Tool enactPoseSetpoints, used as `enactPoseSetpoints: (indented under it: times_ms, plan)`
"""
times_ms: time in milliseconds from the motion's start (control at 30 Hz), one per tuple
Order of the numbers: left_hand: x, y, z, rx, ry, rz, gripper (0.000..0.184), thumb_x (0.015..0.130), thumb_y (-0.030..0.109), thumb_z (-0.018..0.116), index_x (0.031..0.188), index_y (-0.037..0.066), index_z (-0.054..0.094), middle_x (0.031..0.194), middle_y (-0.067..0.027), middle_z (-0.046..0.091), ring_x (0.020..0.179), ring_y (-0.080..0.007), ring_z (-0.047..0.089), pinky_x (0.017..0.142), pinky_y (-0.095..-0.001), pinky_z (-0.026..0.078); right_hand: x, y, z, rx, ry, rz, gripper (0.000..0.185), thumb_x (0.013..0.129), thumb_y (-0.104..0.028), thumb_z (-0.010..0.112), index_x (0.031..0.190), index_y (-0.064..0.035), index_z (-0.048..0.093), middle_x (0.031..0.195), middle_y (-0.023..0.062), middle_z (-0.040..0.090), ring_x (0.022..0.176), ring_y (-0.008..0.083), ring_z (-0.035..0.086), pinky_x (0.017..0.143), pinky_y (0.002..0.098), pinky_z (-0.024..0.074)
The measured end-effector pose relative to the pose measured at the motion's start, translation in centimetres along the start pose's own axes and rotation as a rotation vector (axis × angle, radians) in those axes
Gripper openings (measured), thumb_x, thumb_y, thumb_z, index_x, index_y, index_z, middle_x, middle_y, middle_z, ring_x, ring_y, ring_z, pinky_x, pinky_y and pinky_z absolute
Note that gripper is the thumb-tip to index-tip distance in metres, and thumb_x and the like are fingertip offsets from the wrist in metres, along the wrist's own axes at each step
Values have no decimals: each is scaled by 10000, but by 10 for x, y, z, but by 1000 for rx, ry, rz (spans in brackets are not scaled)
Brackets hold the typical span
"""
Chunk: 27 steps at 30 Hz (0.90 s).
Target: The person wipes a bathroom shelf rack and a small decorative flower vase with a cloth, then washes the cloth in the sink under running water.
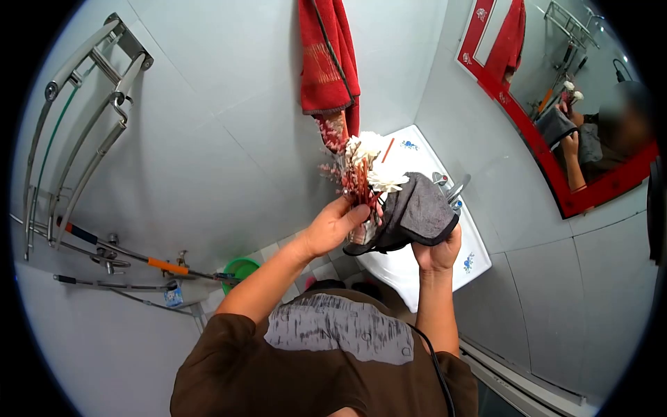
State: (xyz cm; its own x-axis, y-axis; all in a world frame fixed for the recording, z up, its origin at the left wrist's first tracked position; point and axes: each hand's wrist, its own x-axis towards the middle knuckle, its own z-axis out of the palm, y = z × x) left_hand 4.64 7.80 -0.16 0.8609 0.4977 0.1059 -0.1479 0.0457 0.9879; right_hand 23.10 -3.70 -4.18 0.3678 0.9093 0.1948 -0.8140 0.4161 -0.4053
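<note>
My left hand (337,226) is closed around the lower part of a bunch of artificial flowers, with white blooms (384,178) and thin reddish stems and sprigs (358,182). A pale, shiny piece, perhaps a small vase, shows below the stems, mostly hidden by my fingers and the cloth. My right hand (439,251) grips a grey cloth (424,208) with a dark edge. The cloth hangs beside the flowers and seems to touch their base. Both hands are raised over the white washbasin (469,240).
A metal tap (457,187) stands on the basin's right side. Red towels (330,62) hang on the wall ahead. A red-framed mirror (500,94) is at the right. Metal racks (111,62) and poles with orange grips (167,265) line the left wall, near a green bucket (241,265).
</note>
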Motion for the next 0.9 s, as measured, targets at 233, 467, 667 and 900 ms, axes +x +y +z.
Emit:
enactPoseSetpoints:
  times_ms: [233, 467, 667, 900]
  plan:
    - [-22, 77, 43, -250, -270, -15, 267, 837, 229, 607, 1032, 47, 586, 1055, -112, 505, 893, -185, 531, 740, -268, 448, -13, 10, -4, -96, 37, -45, 494, 917, -331, 367, 1241, 31, 453, 1222, 142, 531, 1128, 270, 516, 983, 403, 394]
    - [-12, 67, 42, 212, -426, 546, 229, 737, 127, 689, 946, 58, 627, 1038, -146, 505, 909, -293, 542, 732, -358, 461, -15, 9, -2, -50, 58, 18, 483, 915, -320, 398, 1235, 39, 452, 1202, 145, 539, 1120, 275, 517, 981, 407, 397]
    - [-14, 69, 39, 144, -408, 364, 227, 809, 231, 644, 930, 40, 639, 1047, -135, 513, 885, -207, 545, 747, -325, 465, -14, 6, 12, -256, 60, -23, 451, 861, -221, 552, 1217, 41, 461, 1144, 141, 565, 1027, 254, 570, 897, 372, 461]
    - [-2, 24, 17, -267, -125, 197, 420, 793, 411, 668, 976, 59, 532, 996, -121, 533, 890, -223, 575, 635, -292, 483, -10, 16, -3, -179, 174, -4, 400, 872, -159, 555, 1225, 10, 469, 1162, 106, 562, 1035, 219, 559, 892, 349, 467]
